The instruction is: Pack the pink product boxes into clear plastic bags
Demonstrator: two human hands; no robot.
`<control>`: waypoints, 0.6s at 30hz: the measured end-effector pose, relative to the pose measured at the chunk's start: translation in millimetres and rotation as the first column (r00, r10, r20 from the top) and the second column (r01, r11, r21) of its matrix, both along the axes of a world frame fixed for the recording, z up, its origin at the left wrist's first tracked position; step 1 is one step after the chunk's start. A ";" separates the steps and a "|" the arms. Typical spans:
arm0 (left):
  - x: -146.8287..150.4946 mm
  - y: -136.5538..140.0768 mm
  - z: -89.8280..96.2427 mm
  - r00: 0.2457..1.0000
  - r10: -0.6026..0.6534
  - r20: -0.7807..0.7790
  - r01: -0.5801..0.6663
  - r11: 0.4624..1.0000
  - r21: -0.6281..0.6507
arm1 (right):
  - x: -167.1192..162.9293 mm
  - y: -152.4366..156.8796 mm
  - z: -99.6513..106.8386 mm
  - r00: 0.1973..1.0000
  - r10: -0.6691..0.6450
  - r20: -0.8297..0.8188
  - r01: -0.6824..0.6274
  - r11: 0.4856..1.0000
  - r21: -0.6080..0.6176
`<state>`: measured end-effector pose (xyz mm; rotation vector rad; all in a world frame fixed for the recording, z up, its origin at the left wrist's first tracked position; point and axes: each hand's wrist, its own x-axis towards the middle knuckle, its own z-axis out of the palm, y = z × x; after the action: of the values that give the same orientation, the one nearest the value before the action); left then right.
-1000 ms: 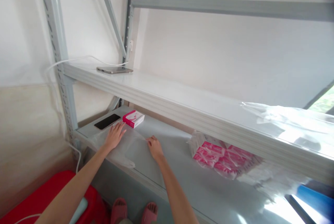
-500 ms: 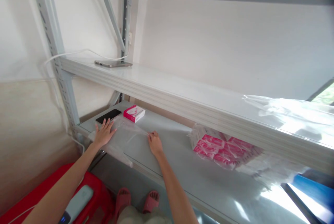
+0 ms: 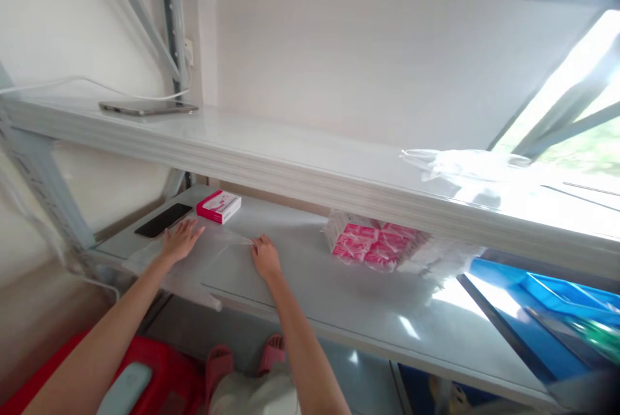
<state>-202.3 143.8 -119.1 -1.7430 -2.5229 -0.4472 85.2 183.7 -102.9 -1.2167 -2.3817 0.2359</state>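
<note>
A clear plastic bag [image 3: 213,253] lies flat on the lower shelf, part of it hanging over the front edge. My left hand [image 3: 180,239] rests on the bag with fingers spread, beside a black phone [image 3: 165,220]. My right hand [image 3: 265,255] pinches the bag's right side, its fingers closed on the film. Just behind the bag sits a pink and white box [image 3: 219,206]. Farther right, several pink and white boxes [image 3: 372,244] are wrapped together in clear plastic.
On the upper shelf [image 3: 290,160] lie a tablet-like device [image 3: 148,108] at left and crumpled clear plastic [image 3: 465,166] at right. A blue tray [image 3: 571,295] stands beyond the right end. Below left is a red object [image 3: 169,370] with a pale device [image 3: 126,389] on it.
My view has turned to the right, so more of the blue tray and window shows. Both hands keep about the same place on the bag.
</note>
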 end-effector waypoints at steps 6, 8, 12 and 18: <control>7.8 24.5 -14.7 1.000 0.006 0.031 -0.004 0.999 -0.046 | 2.6 3.6 -3.3 0.995 -0.049 -0.081 0.045 0.998 -0.046; 13.3 24.5 -13.7 1.000 -0.001 -0.017 0.001 0.999 0.048 | 4.1 2.0 -2.3 0.984 -0.076 -0.159 0.072 0.997 -0.032; 26.5 13.0 7.4 0.984 -0.015 -0.175 0.078 0.930 0.359 | 30.7 0.0 27.0 0.937 -0.136 -0.321 0.190 0.971 0.142; 51.8 -22.0 58.6 0.954 -0.142 -0.264 0.277 0.753 0.597 | 145.0 45.4 125.3 0.833 -0.485 -0.267 0.553 0.711 0.434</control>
<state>-150.4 121.8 -60.6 -1.6746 -1.7319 -0.9434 230.1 229.1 22.4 -1.4814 -1.7167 -0.4453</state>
